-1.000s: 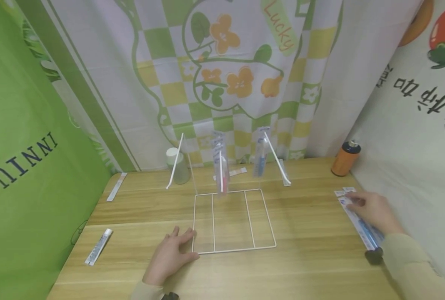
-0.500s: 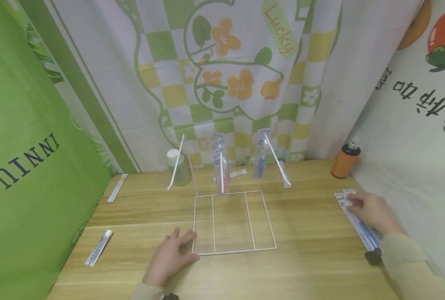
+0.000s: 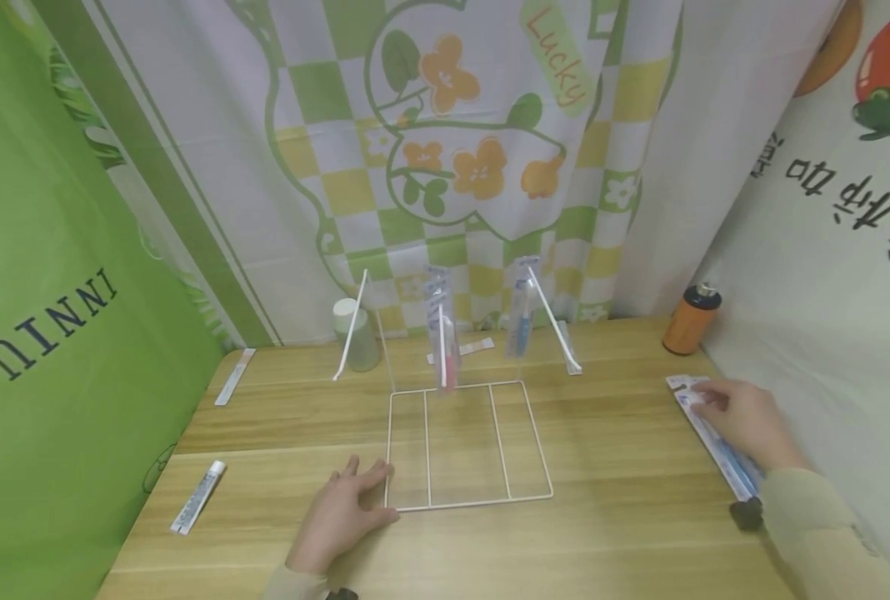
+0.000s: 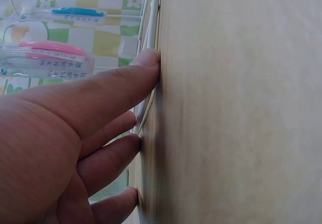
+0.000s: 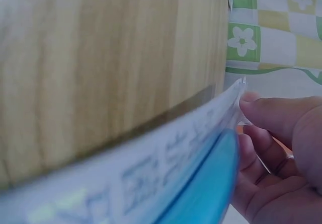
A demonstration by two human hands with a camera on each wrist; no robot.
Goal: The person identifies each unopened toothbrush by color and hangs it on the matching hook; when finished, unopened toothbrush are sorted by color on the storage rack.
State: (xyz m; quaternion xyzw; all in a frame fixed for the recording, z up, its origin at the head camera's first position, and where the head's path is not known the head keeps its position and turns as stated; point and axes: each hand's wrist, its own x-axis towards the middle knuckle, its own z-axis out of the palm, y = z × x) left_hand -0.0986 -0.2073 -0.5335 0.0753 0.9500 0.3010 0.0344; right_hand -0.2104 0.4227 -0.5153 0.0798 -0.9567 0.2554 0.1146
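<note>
My right hand (image 3: 748,425) pinches the end of a packaged blue toothbrush (image 5: 206,183) between thumb and fingers at the table's right side. In the right wrist view the pack's end stands clear of the wood; whether another pack lies beneath it, I cannot tell. My left hand (image 3: 340,512) rests at the front left corner of a white wire rack (image 3: 467,502), fingers spread and thumb touching the base wire. From the rack's prongs hang a packaged pink toothbrush (image 4: 50,48) in the middle and a packaged blue toothbrush (image 3: 522,317) on the right.
On the left of the wooden table (image 3: 302,433) lie a small tube (image 3: 197,498) and a flat narrow packet (image 3: 235,377). Behind the rack stand a pale green bottle (image 3: 362,342) and another flat packet (image 3: 475,346). An orange bottle (image 3: 691,321) is at the back right.
The far end of the toothbrush pack under my right hand has shifted slightly left and lifted a little. My left hand and the rack look the same.
</note>
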